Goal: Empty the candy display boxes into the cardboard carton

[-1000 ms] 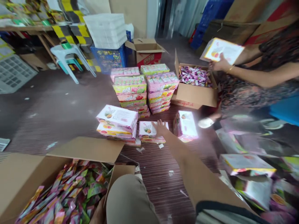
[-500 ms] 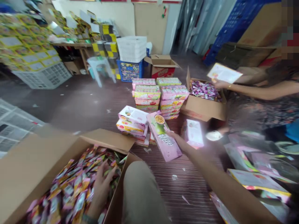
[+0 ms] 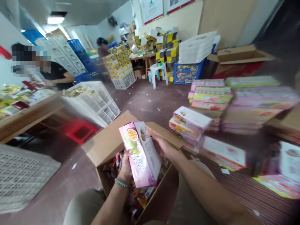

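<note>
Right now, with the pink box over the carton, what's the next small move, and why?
I'd probably turn the pink box to show its far side: the left grip holds it tilted over the open carton, the right grip is at its white side, and this view hides whether the box is open.

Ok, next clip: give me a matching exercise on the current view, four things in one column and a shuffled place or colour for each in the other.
Things:
1. Pink carton
2. Bracelet
3. Small packets
4. Blue crate

Places or colours:
A. Beneath the stacked white crates
B. Inside the cardboard box
C. Held in the left hand
D. Turquoise

Pairs: 1-C, 2-D, 3-B, 4-A
</note>
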`<move>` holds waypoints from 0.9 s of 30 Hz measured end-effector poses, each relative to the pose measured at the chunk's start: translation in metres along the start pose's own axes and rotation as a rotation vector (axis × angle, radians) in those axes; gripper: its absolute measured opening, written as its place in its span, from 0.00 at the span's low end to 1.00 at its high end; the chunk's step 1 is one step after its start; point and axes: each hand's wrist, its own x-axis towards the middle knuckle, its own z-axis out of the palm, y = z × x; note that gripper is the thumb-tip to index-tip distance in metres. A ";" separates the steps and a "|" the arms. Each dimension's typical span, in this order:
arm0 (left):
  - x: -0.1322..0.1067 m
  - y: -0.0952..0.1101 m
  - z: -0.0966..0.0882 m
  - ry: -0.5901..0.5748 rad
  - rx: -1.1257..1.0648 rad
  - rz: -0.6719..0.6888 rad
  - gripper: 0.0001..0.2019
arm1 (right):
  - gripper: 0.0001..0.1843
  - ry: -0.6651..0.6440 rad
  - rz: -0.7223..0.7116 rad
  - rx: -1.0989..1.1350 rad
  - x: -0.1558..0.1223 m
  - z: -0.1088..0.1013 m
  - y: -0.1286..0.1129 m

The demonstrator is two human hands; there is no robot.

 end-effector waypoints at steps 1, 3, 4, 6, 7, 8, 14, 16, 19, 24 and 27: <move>-0.003 0.001 -0.008 0.043 -0.004 -0.019 0.24 | 0.24 -0.046 0.028 0.054 0.008 0.003 0.010; -0.006 0.002 -0.017 0.131 -0.008 -0.031 0.22 | 0.21 -0.144 0.055 0.157 0.019 0.010 0.024; -0.006 0.003 -0.018 0.164 -0.012 -0.027 0.21 | 0.21 -0.183 0.072 0.192 0.023 0.013 0.029; -0.005 0.008 -0.019 0.198 -0.015 -0.027 0.19 | 0.21 -0.225 0.098 0.249 0.030 0.018 0.034; -0.004 0.013 -0.020 0.204 -0.014 -0.031 0.19 | 0.21 -0.225 0.094 0.272 0.033 0.021 0.035; -0.004 0.018 -0.022 0.211 -0.014 -0.033 0.19 | 0.20 -0.211 0.072 0.289 0.037 0.023 0.035; -0.010 0.049 -0.059 0.377 0.000 0.040 0.15 | 0.18 -0.032 -0.138 0.212 0.055 0.032 0.041; -0.013 0.055 -0.072 0.402 0.015 0.053 0.14 | 0.21 0.012 -0.166 0.147 0.058 0.032 0.046; -0.017 0.062 -0.078 0.378 0.023 0.015 0.17 | 0.26 0.094 -0.207 0.101 0.060 0.029 0.051; -0.022 0.066 -0.063 0.261 -0.016 0.069 0.24 | 0.30 0.136 -0.220 0.055 0.066 0.032 0.062; -0.011 0.059 -0.062 0.122 -0.099 0.010 0.25 | 0.33 0.037 -0.166 0.027 0.067 0.046 0.077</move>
